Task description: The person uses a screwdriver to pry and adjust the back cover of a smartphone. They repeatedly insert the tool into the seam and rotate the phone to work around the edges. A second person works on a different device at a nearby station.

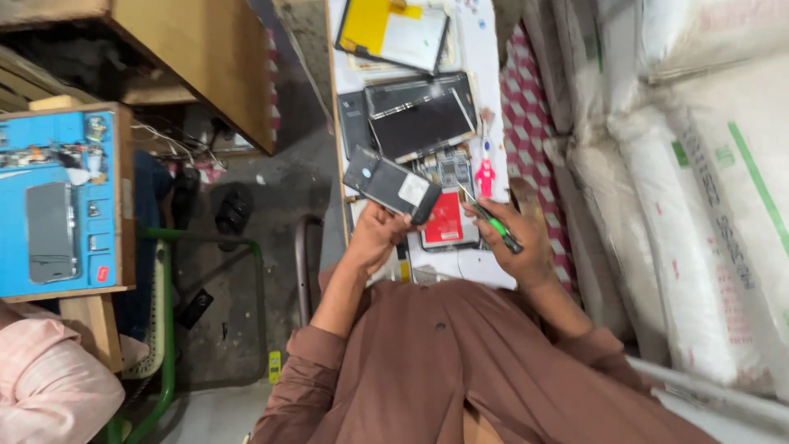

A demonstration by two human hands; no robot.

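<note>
My left hand (376, 236) holds up a dark phone panel (389, 187) with a white sticker on it, tilted over the white worktop (485, 57). My right hand (518, 242) grips a green-handled screwdriver (494, 222), whose tip points toward an opened phone with a red battery (448, 220) lying on the worktop between my hands. Above that lies a bare circuit board (450, 168), with a small pink tool (485, 176) beside it. My brown sleeves and shirt fill the lower frame.
Farther along the worktop lie a dark tablet screen (419, 115) and a yellow-backed panel (393, 29). White sacks (707, 205) are stacked on the right. At left, a wooden bench carries a blue mat (82, 238) with a phone (49, 232). A person's pink sleeve (49, 390) and a green chair frame (168, 329) are below it.
</note>
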